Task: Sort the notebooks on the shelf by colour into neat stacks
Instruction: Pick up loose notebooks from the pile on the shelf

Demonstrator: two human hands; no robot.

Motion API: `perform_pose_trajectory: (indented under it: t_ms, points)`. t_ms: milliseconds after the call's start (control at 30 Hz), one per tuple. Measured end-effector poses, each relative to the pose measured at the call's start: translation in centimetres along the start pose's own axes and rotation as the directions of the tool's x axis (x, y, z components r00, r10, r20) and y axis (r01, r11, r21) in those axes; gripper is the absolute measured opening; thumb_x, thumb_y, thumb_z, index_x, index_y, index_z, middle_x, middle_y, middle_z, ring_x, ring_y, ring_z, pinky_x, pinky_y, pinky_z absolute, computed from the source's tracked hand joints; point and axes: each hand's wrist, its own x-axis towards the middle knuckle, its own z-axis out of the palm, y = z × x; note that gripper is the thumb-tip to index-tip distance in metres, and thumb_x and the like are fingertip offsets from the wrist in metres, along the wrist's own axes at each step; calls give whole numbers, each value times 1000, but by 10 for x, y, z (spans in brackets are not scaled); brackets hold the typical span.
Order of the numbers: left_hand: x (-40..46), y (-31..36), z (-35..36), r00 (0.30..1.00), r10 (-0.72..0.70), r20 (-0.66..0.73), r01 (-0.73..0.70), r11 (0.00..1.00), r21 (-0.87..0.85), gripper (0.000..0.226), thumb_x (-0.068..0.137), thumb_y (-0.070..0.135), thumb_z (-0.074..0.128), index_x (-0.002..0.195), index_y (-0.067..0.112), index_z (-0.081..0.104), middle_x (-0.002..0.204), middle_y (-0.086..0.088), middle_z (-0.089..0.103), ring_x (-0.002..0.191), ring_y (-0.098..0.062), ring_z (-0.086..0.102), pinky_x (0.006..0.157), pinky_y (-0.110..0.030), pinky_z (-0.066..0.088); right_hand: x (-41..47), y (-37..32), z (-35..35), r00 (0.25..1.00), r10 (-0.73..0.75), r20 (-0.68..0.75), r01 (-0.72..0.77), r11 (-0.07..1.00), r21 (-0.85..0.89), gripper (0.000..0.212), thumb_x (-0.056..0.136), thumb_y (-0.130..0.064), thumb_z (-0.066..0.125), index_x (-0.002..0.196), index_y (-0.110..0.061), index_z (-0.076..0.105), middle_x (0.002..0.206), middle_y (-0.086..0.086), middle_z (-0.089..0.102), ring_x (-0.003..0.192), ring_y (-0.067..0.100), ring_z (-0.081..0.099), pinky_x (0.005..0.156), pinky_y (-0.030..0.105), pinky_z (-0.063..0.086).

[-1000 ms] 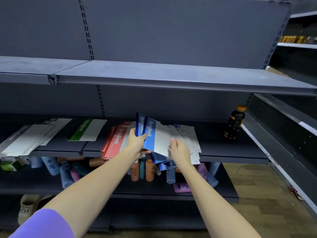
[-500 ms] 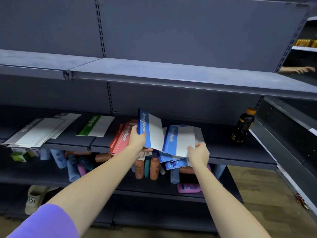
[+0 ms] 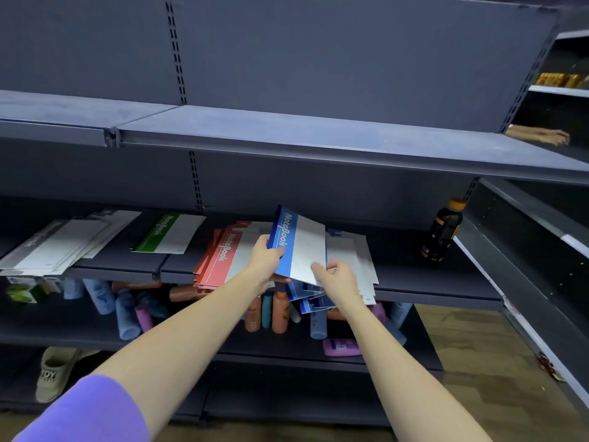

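Observation:
My left hand (image 3: 265,257) grips a blue notebook (image 3: 298,244) by its spine edge, tilted up above the middle shelf (image 3: 414,279). My right hand (image 3: 334,275) pinches the same notebook's lower white corner. Under it lies a loose pile of blue notebooks (image 3: 318,299), some hanging over the shelf's front edge. A fanned red notebook stack (image 3: 223,260) lies just left of my left hand. Further left are a green notebook (image 3: 169,232) and a spread of grey notebooks (image 3: 63,244).
A dark bottle with an orange cap (image 3: 443,231) stands at the shelf's right end. Coloured bottles (image 3: 127,311) lie on the lower shelf, with a beige slipper (image 3: 54,371) below. Another person's hand (image 3: 548,135) rests on the neighbouring shelf at right.
My right hand let go of a second blue notebook onto the pile and moved left to the corner of the notebook in my left hand.

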Motion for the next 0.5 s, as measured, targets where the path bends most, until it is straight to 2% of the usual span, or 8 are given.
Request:
perform_pose_trajectory:
  t_ms: [133, 200, 267, 333, 400, 433, 500]
  points:
    - [8, -5, 7, 999, 47, -10, -44, 986, 160, 27, 96, 3, 54, 122, 11, 48, 104, -11, 62, 77, -22, 64, 58, -39, 58, 5, 12, -8, 988, -2, -151, 6, 1000, 28, 26, 91, -27, 63, 112, -13, 56, 99, 7, 66, 85, 21, 62, 59, 26, 41]
    - [10, -6, 9, 998, 63, -23, -59, 984, 169, 36, 94, -5, 48, 125, 13, 45, 93, -14, 59, 65, -19, 59, 54, -35, 56, 6, 17, -17, 971, -11, -238, 6, 1000, -19, 23, 94, -25, 59, 113, -12, 54, 99, 8, 64, 82, 22, 60, 61, 29, 42]
    - [9, -4, 10, 997, 79, -9, -77, 986, 148, 38, 94, -9, 45, 125, 13, 43, 93, -20, 59, 63, -23, 61, 52, -30, 56, 7, 20, -27, 954, -7, -300, -31, 992, -122, 23, 98, -24, 54, 117, -12, 52, 98, 5, 61, 83, 23, 58, 68, 33, 44]
    - [11, -5, 5, 995, 99, -9, -95, 976, 195, 34, 95, -5, 48, 125, 10, 47, 91, -18, 60, 72, -25, 64, 64, -35, 60, 9, 23, -34, 946, 14, -325, -109, 955, -276, 24, 99, -23, 50, 120, -12, 53, 107, 8, 62, 93, 28, 58, 74, 36, 44]
    - [13, -5, -4, 992, 124, 11, -122, 948, 294, 29, 94, 1, 53, 121, 11, 53, 85, -12, 62, 76, -21, 62, 73, -38, 58, 11, 25, -35, 946, 31, -322, -192, 856, -481, 29, 98, -22, 50, 125, -11, 56, 124, 12, 60, 111, 32, 53, 88, 39, 42]
    - [13, -4, -8, 991, 133, 25, -134, 932, 337, 26, 94, 4, 54, 118, 13, 55, 85, -10, 63, 75, -20, 59, 70, -36, 54, 11, 25, -34, 946, 23, -322, -210, 801, -560, 32, 98, -21, 51, 128, -12, 56, 130, 13, 56, 117, 33, 49, 94, 41, 39]
    - [15, -4, -17, 988, 148, 47, -154, 906, 395, 19, 94, 7, 55, 110, 16, 59, 89, -8, 63, 74, -21, 56, 65, -31, 47, 8, 21, -29, 941, -20, -338, -209, 751, -626, 36, 96, -20, 51, 131, -15, 54, 134, 13, 51, 121, 33, 43, 98, 42, 33]
